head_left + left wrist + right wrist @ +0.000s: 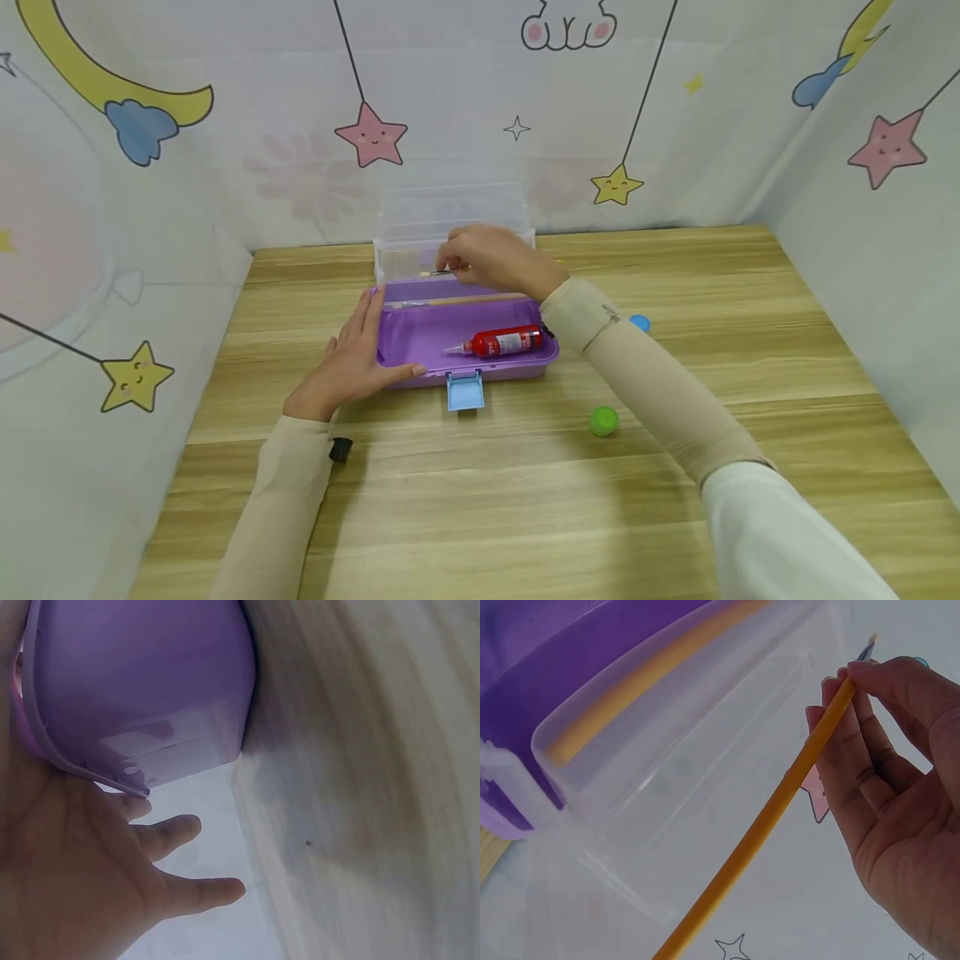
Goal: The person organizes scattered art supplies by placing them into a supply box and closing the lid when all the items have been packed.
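A purple storage box (420, 333) lies on the table with its clear lid (453, 204) swung back and its light blue latch (465, 392) hanging at the front. My left hand (348, 358) rests on the box's left end, fingers straight, thumb along the front rim. Above the box's back edge, my right hand (487, 254) pinches a paintbrush (757, 825) with a yellow-orange handle, close to its bristle end. Another paintbrush (457, 301) lies lengthwise along the back part of the box. A red bottle (508, 341) with a pointed clear nozzle lies on its side inside.
Right of the box, a small round green container (603, 421) stands on the wooden table (480, 508). A blue round one (640, 322) is partly hidden by the right forearm. A white patterned curtain (450, 83) hangs behind the table and along both sides.
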A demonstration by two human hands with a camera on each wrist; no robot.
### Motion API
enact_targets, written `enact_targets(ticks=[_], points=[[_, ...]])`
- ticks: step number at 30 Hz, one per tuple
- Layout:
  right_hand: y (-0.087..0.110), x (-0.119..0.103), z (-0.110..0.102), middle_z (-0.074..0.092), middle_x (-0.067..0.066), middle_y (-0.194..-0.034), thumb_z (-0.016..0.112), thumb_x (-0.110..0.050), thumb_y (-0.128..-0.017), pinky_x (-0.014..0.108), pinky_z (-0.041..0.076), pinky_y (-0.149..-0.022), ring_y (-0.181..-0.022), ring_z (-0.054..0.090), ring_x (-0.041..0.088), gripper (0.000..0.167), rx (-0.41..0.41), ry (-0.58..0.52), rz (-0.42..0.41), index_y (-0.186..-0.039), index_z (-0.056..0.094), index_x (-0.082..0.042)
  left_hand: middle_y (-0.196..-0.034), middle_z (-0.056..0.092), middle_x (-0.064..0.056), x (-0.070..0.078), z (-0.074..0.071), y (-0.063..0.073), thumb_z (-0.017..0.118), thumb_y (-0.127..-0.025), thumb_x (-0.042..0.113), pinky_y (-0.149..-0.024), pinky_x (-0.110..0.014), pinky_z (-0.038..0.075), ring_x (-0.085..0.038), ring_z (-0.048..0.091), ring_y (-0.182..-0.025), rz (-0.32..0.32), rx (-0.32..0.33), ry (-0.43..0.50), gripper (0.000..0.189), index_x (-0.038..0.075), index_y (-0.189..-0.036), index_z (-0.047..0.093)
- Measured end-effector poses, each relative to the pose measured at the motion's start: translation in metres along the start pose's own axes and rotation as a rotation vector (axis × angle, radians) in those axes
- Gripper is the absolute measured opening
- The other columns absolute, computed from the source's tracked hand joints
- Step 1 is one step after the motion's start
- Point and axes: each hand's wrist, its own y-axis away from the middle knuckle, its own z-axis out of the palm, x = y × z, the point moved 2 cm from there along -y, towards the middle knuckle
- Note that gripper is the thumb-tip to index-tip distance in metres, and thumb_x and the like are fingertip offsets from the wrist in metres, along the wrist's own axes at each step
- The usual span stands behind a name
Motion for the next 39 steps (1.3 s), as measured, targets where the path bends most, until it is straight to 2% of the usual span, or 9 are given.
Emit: enact_targets(ticks=[7,13,17,25,39], points=[[-0.014,-0.001,0.004,0.070,0.002,-0.104,0.064,-0.005,-0.094,0.031,0.053,-0.084,-0.096,0.062,0.016,0.024,-0.021,-0.006,-0.016,-0.114,0.077,-0.012,-0.170,-0.014,-0.010,0.001,-0.002,-0.001,0.071,-0.075,0.078,-0.106,-0.085,0.011,-0.052,0.007,-0.152,0.008,0.012,0.005,0.133,0.034,-0.160,-0.021],[-0.023,-0.003,0.006,0.070,0.002,-0.103,0.065,-0.005,-0.094,0.031,0.052,-0.084,-0.094,0.062,0.016,0.024,-0.031,-0.013,-0.024,-0.113,0.077,-0.012,-0.170,-0.019,-0.005,0.002,-0.002,-0.003,0.070,-0.076,0.078,-0.107,-0.084,0.010,-0.053,0.009,-0.152,0.013,0.009,0.002,0.132,0.034,-0.159,-0.022],[-0.029,-0.004,0.010,0.070,0.001,-0.104,0.065,-0.006,-0.094,0.028,0.052,-0.085,-0.094,0.062,0.014,0.023,-0.038,-0.010,-0.038,-0.114,0.076,-0.012,-0.170,-0.019,-0.006,0.003,-0.003,-0.004,0.069,-0.076,0.079,-0.107,-0.084,0.010,-0.052,0.008,-0.152,0.012,0.004,-0.010,0.132,0.034,-0.159,-0.023],[-0.034,-0.003,0.020,0.068,0.001,-0.099,0.064,-0.005,-0.094,0.028,0.052,-0.081,-0.090,0.060,0.015,0.024,-0.069,-0.040,-0.028,-0.115,0.074,-0.011,-0.170,-0.017,-0.008,0.003,-0.001,-0.003,0.068,-0.076,0.080,-0.107,-0.084,0.012,-0.052,0.010,-0.152,0.013,0.001,-0.011,0.131,0.035,-0.159,-0.023],[-0.040,-0.006,0.033,0.070,0.003,-0.104,0.064,-0.003,-0.095,0.028,0.052,-0.087,-0.095,0.061,0.016,0.022,-0.112,-0.035,-0.031,-0.114,0.074,-0.009,-0.170,-0.017,-0.008,-0.002,-0.001,0.001,0.070,-0.076,0.078,-0.107,-0.085,0.010,-0.054,0.010,-0.151,0.014,0.016,0.005,0.131,0.035,-0.159,-0.021]])
